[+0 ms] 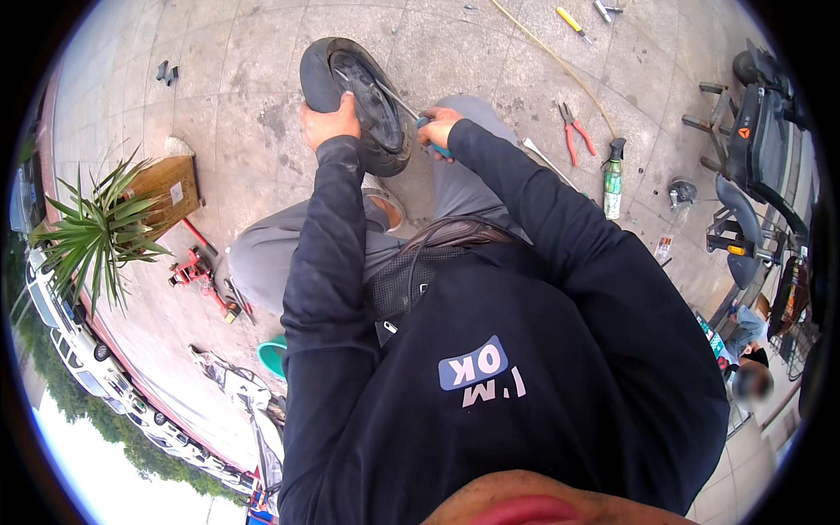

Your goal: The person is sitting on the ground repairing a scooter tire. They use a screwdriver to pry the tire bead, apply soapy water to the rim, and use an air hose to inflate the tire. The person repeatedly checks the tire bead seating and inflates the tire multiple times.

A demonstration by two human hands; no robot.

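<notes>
A small black wheel with a thick tyre (317, 74) stands tilted on the paving in front of me, its dark hub side (372, 109) facing right. My left hand (331, 124) is closed on the tyre's left side, with the thumb over the edge toward the rim. In my right hand (440, 129) is a screwdriver (400, 102) with a teal handle, its metal shaft slanting up and left to the wheel. The tip reaches the inner edge of the tyre near the rim; whether it is wedged under the bead is too small to tell.
Red-handled pliers (573, 138), a metal bar (551, 160) and a green bottle (613, 185) lie right of my knee. A hose (560, 57) and yellow-handled screwdriver (570, 22) lie farther off. At left are a potted plant (101, 223) and red tool (197, 273); scooter (761, 131) and another person (751, 337) at right.
</notes>
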